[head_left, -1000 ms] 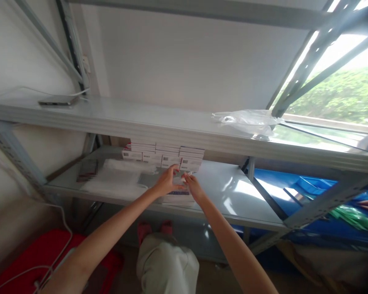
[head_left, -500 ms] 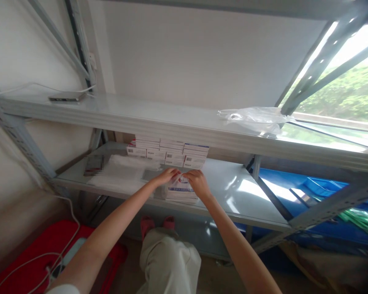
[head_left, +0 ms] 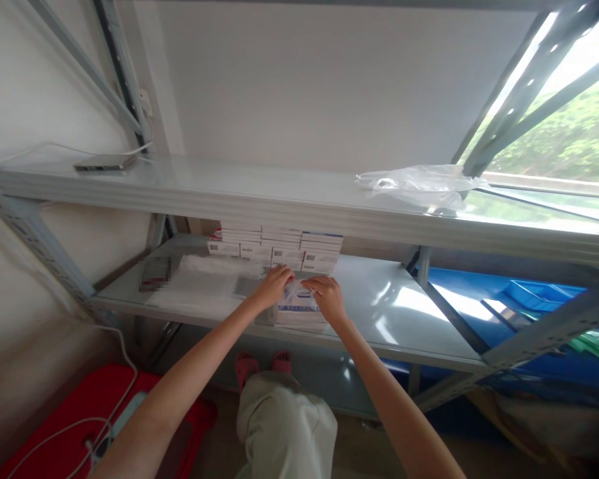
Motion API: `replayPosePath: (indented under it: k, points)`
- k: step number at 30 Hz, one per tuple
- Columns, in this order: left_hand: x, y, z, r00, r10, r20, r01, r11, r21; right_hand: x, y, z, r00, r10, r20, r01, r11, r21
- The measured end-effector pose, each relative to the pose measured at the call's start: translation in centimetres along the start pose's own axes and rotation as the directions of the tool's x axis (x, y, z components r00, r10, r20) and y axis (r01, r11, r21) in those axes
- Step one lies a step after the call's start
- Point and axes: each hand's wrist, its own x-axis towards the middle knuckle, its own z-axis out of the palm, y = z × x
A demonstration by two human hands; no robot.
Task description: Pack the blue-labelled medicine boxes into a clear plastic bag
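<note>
A grey metal rack (head_left: pixel 299 213) fills the view, with an upper shelf (head_left: pixel 229 189) and a lower shelf (head_left: pixel 394 313). On the upper shelf lie a crumpled clear bag (head_left: pixel 419 186) at the right and a flat device (head_left: pixel 104 162) at the left. At the back of the lower shelf stand stacked boxes (head_left: pixel 277 247), with white sheets (head_left: pixel 204 286) to their left. In front of the boxes lies a packet (head_left: pixel 298 307). The left hand (head_left: pixel 274 286) and right hand (head_left: pixel 328 298) both pinch the packet's top edge, fingers curled on it.
</note>
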Motion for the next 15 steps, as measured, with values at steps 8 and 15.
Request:
replayPosePath:
  k: [8, 15]
  points:
    - [-2.5, -2.4, -3.5, 0.927, 0.227, 0.299, -0.349, 0.811, 0.469, -4.4, 0.7, 1.7, 0.849, 0.450, -0.277, -0.429, 0.893, 0.136]
    - [-4.1, -2.1, -2.9, 0.916, 0.219, 0.337, -0.375, 0.767, 0.520, -5.9, 1.4, 2.9, 0.645, 0.610, -0.460, -0.592, 0.780, 0.204]
